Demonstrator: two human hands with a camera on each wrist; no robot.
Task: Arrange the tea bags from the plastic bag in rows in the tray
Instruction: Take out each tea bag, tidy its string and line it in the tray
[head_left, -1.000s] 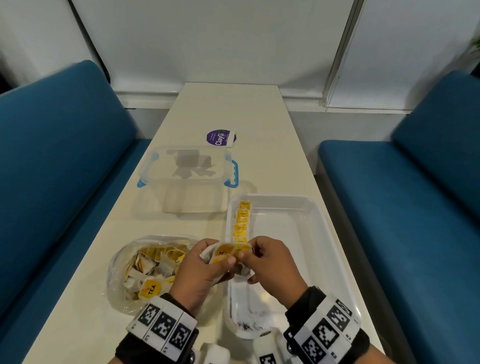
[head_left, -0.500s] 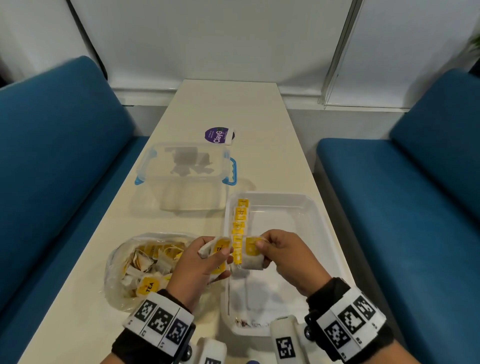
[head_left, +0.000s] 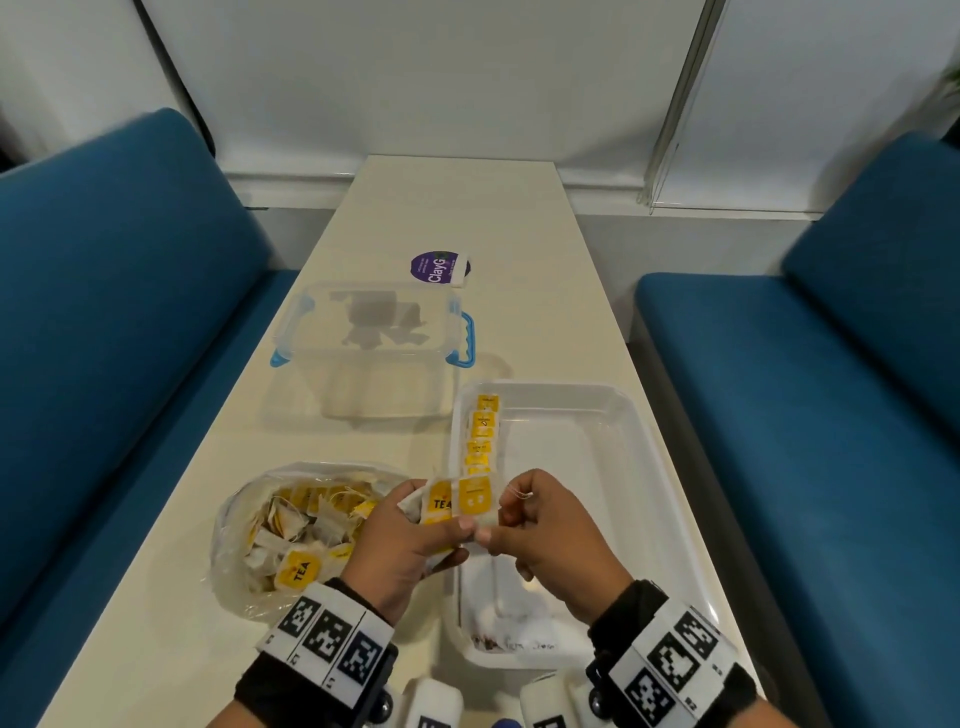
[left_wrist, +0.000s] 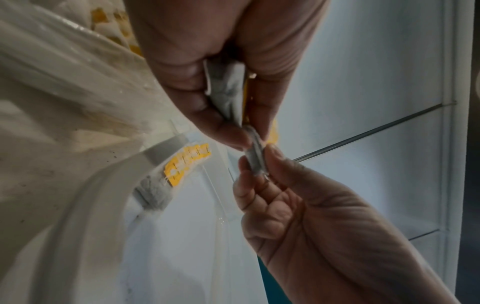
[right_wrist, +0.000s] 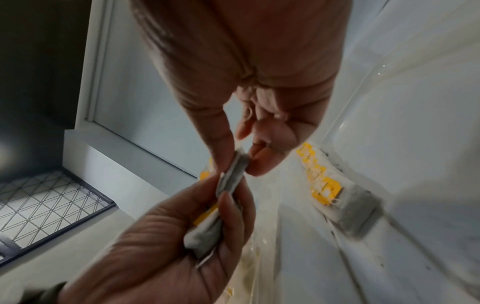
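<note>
Now both hands (head_left: 545, 525) pinch one tea bag (head_left: 475, 501) over tray (head_left: 644, 441).

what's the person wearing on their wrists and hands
Both hands, left hand and right hand, are bare. Each wrist has a black cuff wrapped by a white band printed with square black-and-white marker codes; white camera housings sit beneath.

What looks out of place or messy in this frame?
Dark specks, probably loose tea, lie scattered at the near end of the tray, around. Otherwise nothing stands out: the row of tea bags runs straight along the tray's left wall.
</note>
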